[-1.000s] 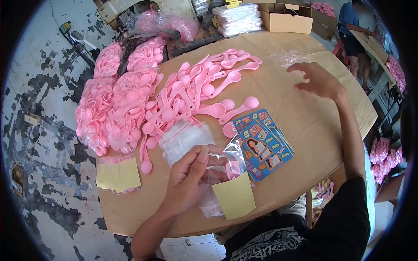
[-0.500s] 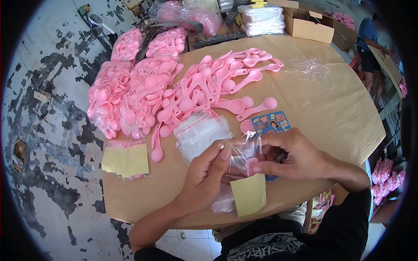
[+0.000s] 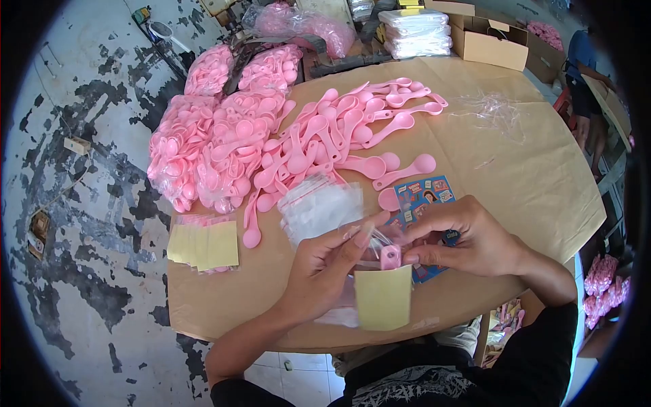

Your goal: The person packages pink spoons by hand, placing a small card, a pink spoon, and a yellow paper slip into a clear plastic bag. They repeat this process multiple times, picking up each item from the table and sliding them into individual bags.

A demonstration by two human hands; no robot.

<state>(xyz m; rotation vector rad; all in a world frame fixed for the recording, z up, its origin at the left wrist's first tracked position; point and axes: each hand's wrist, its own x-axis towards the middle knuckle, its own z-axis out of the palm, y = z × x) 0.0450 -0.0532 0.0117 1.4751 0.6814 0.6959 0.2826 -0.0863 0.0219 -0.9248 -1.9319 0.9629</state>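
My left hand [image 3: 329,264] pinches the left edge of a small clear plastic bag [image 3: 375,243]. Opposite it, my right hand [image 3: 464,237] has thumb and fingers closed at the bag's right edge. Inside the bag, the end of a pink spoon's handle [image 3: 390,258] shows above a pale yellow card [image 3: 383,298]; the rest of that spoon is hidden. Beyond my left hand lies a stack of clear zip bags [image 3: 324,210]. Blue printed cards [image 3: 437,197] rest on the table, partly covered by my right hand.
Loose pink spoons [image 3: 325,129] are heaped mid-table, with bulging bags of spoons [image 3: 224,142] left of them. Packed pouches with yellow cards [image 3: 203,243] lie at the left edge. A cardboard box [image 3: 491,44] and plastic-wrapped stacks [image 3: 415,34] stand behind. Another person [image 3: 582,74] is at far right.
The bag and yellow card have shifted slightly, and the spoon's handle end now shows more clearly above the card. Both hands remain on the bag. The whole view has shifted a little.
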